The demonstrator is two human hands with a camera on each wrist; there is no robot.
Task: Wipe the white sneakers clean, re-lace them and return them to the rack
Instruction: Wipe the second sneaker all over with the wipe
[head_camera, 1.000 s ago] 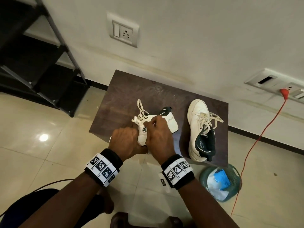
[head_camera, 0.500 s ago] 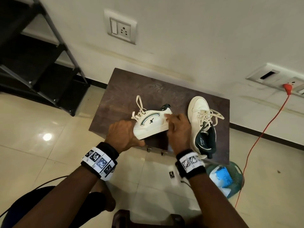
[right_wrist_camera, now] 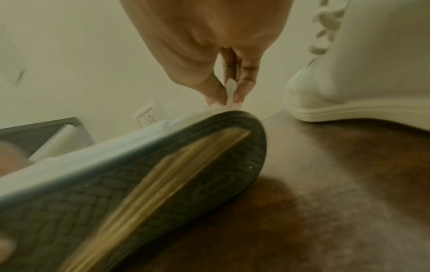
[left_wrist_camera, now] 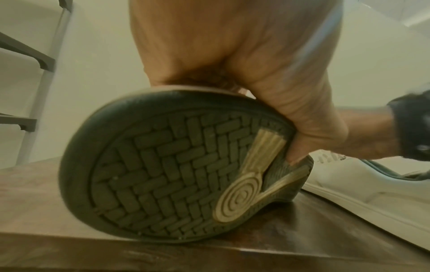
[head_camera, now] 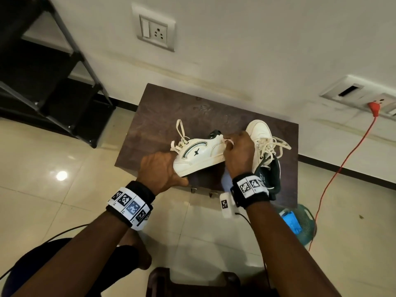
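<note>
My left hand (head_camera: 158, 170) grips the toe of a white sneaker (head_camera: 197, 156), tipped on its side just over the brown table (head_camera: 171, 108). Its dark tread sole (left_wrist_camera: 174, 174) faces me, with the thumb of that left hand (left_wrist_camera: 256, 73) hooked on the sole. At the heel my right hand (head_camera: 235, 155) pinches a small white wipe (right_wrist_camera: 230, 93) against the heel edge above the sole (right_wrist_camera: 163, 184). The second white sneaker (head_camera: 260, 133) stands laced on the table just right of my right hand, toe towards the wall.
A black shoe rack (head_camera: 53, 82) stands at the left by the wall. A green basket (head_camera: 306, 221) holding blue items sits on the floor under the table's right corner. A red cord (head_camera: 342, 168) runs down from a wall socket. A dark stool (head_camera: 192, 281) is near my knees.
The sneaker has been turned onto its side and swung so its heel points right. My right hand has slid from the toe area to the heel; the left hand still holds the toe.
</note>
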